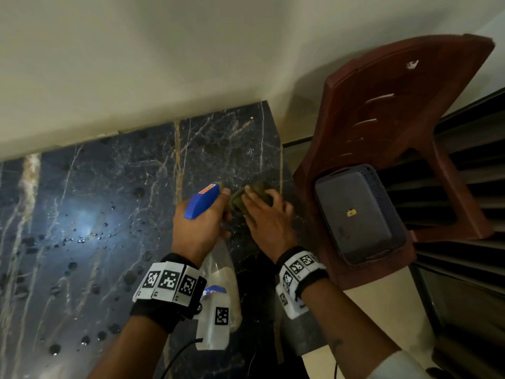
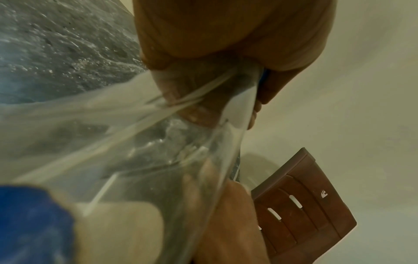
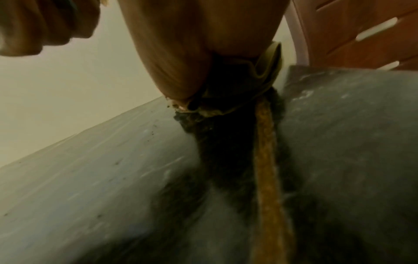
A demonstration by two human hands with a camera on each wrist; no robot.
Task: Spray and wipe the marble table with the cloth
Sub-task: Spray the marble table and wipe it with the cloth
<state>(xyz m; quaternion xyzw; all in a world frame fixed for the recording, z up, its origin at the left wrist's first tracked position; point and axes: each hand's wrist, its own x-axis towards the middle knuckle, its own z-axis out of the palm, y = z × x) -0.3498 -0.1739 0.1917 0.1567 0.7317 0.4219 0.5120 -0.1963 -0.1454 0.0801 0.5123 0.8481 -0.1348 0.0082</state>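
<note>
On the dark veined marble table (image 1: 109,187), near its right edge, a folded olive-green cloth (image 1: 255,191) is pressed flat by the right hand (image 1: 266,214), fingers spread over it and resting on top rather than curled round it. Just left of it, a clear spray bottle (image 1: 221,272) with a blue trigger head (image 1: 200,205) is gripped round the neck by the left hand (image 1: 198,228), nozzle close to the cloth. Droplets are scattered over the left part of the marble. Beside the table's right edge a brown plastic chair (image 1: 382,119) is seen, with a grey perforated basket (image 1: 358,214) on its seat. Marker-tagged bands are worn on both wrists. A cream wall (image 1: 164,50) is met by the table's far edge.
</note>
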